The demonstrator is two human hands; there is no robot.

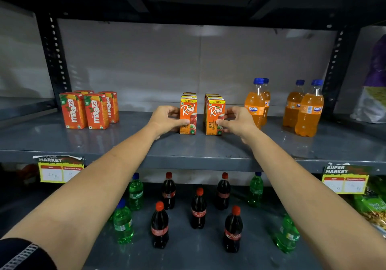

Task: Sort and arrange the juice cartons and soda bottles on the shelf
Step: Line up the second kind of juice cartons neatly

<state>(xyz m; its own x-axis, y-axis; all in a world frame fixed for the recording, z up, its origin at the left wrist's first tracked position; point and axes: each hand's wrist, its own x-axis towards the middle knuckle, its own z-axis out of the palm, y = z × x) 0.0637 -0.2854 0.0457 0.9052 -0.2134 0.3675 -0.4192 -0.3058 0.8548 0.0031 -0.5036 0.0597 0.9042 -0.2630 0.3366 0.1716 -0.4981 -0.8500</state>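
Two rows of orange Real apple juice cartons stand upright mid-shelf. My left hand (167,119) grips the front carton of the left row (188,111). My right hand (236,121) grips the front carton of the right row (216,113). More cartons stand behind each. Several red Maaza cartons (92,111) stand at the shelf's left. Two pairs of orange Fanta bottles stand at the right, one pair (258,107) close to my right hand, the other (305,111) further right.
The grey metal shelf (188,144) has black perforated posts at both ends. On the lower shelf stand several Coca-Cola bottles (198,209) and green Sprite bottles (123,223), mixed. Price tags (344,179) hang on the shelf edge. Snack bags lie at the right.
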